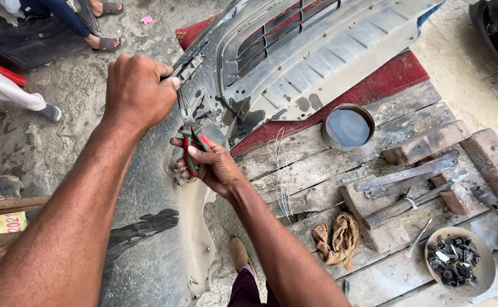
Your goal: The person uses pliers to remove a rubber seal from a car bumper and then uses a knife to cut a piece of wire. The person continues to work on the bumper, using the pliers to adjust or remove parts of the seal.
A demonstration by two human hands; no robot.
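A grey plastic car bumper [294, 62] with a grille lies tilted across a red mat and a wooden platform. My left hand [138, 91] is closed around the bumper's upper edge near the grille corner. My right hand [212, 165] grips red-handled pliers [191, 145], whose jaws point up at the bumper's inner side just below my left hand. What the jaws bite on is too small to tell.
On the plank platform [317, 170] sit a round tin of dark liquid [348, 126], thin wire strands [280, 170], bricks, metal files [408, 173], a hammer [402, 207], a brown rag [335, 237] and a bowl of clips [459, 261]. Other people's feet [104, 42] are at top left.
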